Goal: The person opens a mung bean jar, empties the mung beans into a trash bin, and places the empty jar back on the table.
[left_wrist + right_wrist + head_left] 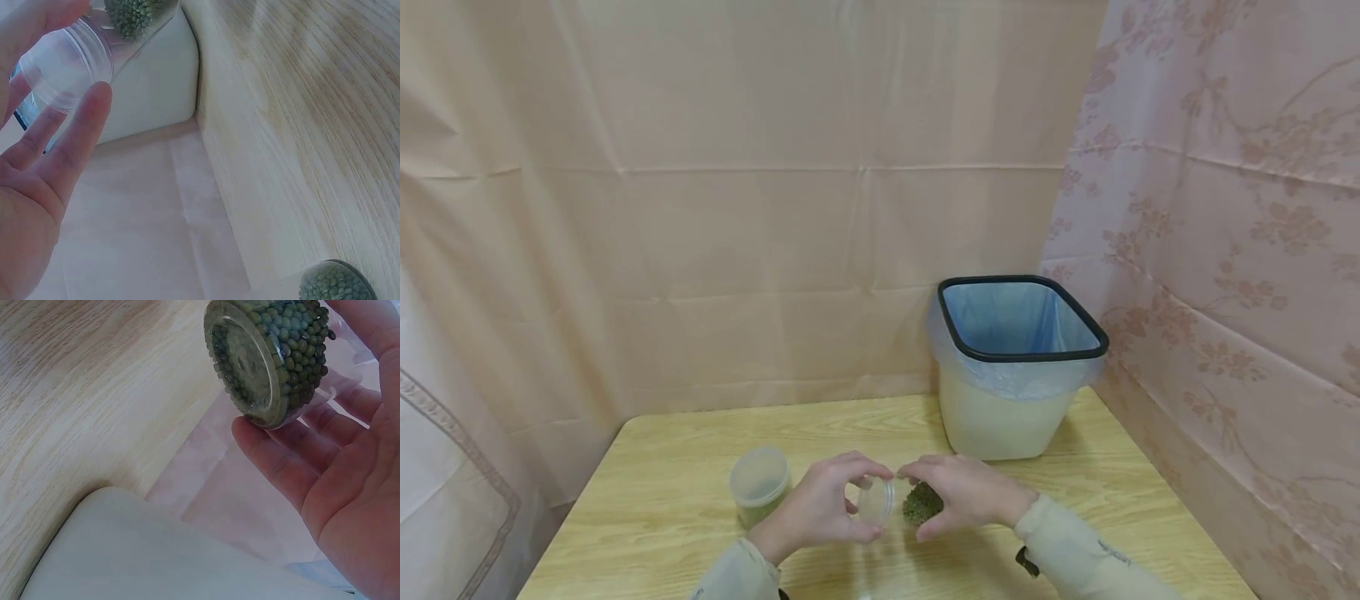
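Note:
My left hand (826, 502) grips a clear, round plastic piece with a ridged rim (69, 65) between thumb and fingers. Whether it is a lid or a shallow cup I cannot tell. Facing it, my right hand (973, 493) holds a clear plastic jar of small green beans (269, 362), tipped on its side with its base toward the right wrist camera. The two pieces are close together above the table, a small gap between them in the head view. Left of my left hand stands a second jar of green beans (760, 483) with a translucent lid on.
A pale bin (1011, 412) with a black rim and a bluish liner stands at the table's back right. Beige cloth (737, 250) hangs behind the wooden table (655, 492), and flowered pink cloth (1240, 275) along the right.

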`<state>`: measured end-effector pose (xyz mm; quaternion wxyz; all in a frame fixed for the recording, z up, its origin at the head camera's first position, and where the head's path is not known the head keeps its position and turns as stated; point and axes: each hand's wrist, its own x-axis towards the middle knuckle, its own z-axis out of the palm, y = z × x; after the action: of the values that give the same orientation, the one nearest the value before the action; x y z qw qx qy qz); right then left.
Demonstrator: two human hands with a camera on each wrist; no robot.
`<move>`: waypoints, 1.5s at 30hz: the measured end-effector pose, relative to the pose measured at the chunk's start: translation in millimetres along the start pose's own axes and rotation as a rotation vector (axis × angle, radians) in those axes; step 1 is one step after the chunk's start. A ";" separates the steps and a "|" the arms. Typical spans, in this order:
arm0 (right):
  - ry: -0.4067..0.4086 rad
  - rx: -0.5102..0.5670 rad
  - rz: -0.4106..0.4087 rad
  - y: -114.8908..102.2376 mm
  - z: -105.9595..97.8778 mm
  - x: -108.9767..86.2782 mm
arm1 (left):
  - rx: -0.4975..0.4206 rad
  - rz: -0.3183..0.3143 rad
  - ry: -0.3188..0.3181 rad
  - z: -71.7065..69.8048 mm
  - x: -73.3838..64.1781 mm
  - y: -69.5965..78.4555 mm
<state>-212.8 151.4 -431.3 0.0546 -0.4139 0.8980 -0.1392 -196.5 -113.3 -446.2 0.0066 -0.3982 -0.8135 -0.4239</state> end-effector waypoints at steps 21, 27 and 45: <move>0.040 -0.031 -0.004 -7.0 -1.9 4.9 | 0.045 0.030 0.100 -2.0 -2.1 -5.0; 0.033 -0.039 0.008 -3.0 -1.6 2.4 | 0.068 -0.020 -0.013 -2.8 -3.1 -0.8; 0.016 -0.016 -0.011 -2.8 -1.5 -1.7 | 0.261 0.262 -0.001 0.0 -0.5 1.1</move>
<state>-210.0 151.3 -429.0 0.0433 -0.4180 0.8972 -0.1358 -195.4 -113.4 -445.6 0.1130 -0.4968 -0.8027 -0.3101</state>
